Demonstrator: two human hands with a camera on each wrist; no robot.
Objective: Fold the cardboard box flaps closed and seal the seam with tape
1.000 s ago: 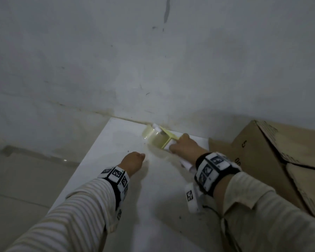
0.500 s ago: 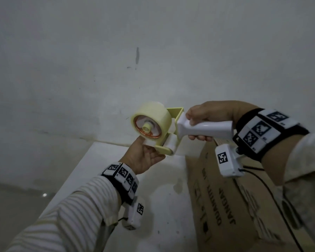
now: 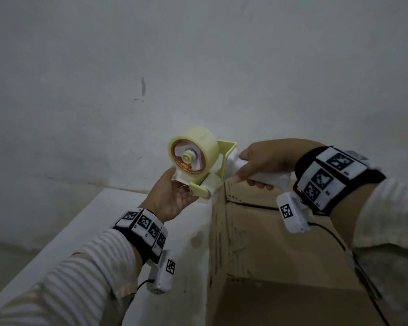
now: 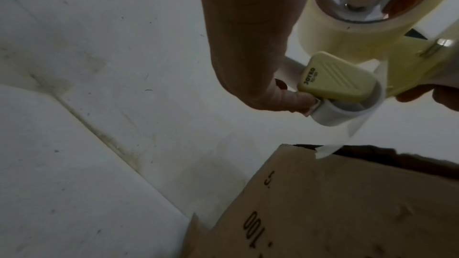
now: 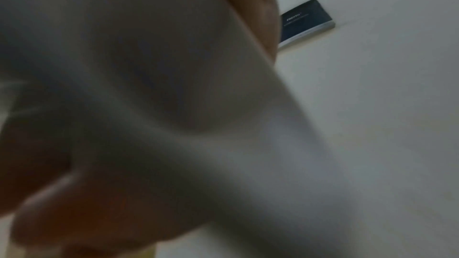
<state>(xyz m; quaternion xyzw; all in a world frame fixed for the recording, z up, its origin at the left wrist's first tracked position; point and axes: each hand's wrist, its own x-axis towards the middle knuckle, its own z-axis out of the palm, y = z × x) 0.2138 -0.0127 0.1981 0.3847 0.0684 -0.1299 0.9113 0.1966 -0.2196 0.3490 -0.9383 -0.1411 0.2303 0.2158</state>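
A yellow tape dispenser (image 3: 199, 165) with a pale tape roll (image 3: 193, 156) is held up in the air above the far corner of a brown cardboard box (image 3: 280, 255). My right hand (image 3: 266, 158) grips its white handle (image 3: 266, 177), which fills the right wrist view as a white blur (image 5: 174, 105). My left hand (image 3: 174, 196) cups the dispenser's front from below. A bent fingertip (image 4: 295, 102) touches the roller beside the yellow guard (image 4: 335, 77). A loose strip of clear tape (image 4: 365, 125) hangs from the roller, its end just over the box's torn corner (image 4: 305, 154).
The box stands on a white table (image 3: 99, 222) against a pale wall (image 3: 104, 90). The box's top flap edge (image 3: 257, 204) shows a dark gap. A dark rectangular object (image 5: 305, 23) appears on the wall in the right wrist view. Cables run from both wrist cameras.
A second ago the dispenser lay on the table under my right hand. It has been lifted, my left hand has come up under its front, and the box now lies closer below.
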